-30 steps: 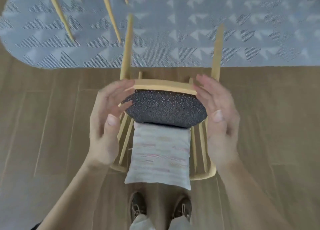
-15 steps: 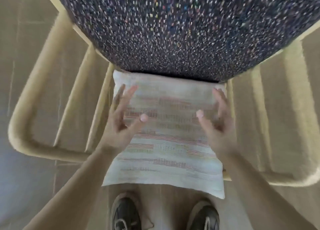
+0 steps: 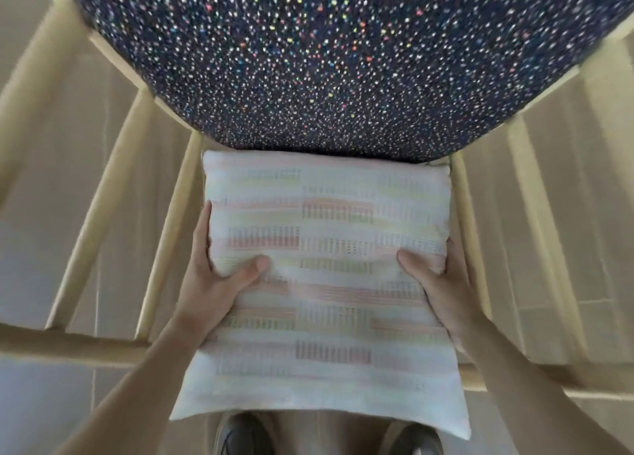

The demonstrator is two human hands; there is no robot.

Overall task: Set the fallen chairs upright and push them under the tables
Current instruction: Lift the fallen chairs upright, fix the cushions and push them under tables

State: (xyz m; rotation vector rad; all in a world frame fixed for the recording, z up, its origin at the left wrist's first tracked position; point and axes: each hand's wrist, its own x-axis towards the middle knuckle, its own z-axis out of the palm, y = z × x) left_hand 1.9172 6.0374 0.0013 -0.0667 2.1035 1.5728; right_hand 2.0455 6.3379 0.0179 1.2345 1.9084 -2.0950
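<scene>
A pale wooden chair (image 3: pixel 103 200) lies on its back right under my head, very close. Its dark speckled seat cushion (image 3: pixel 343 60) fills the top of the view. A white cushion with pink and yellow stripes (image 3: pixel 326 283) rests on the spindle backrest below the seat. My left hand (image 3: pixel 209 283) clasps the cushion's left edge, thumb on top. On the right edge, my right hand (image 3: pixel 442 283) grips the same way. The chair's legs are out of view.
Light wooden floor shows through the spindles on both sides. The curved top rail (image 3: pixel 68 348) of the backrest runs across near my shoes (image 3: pixel 245 435), which stand just behind it.
My head has dropped close to the chair. My hands left the seat's sides, reached down with fingers spread, and now grip the striped cushion by both edges.
</scene>
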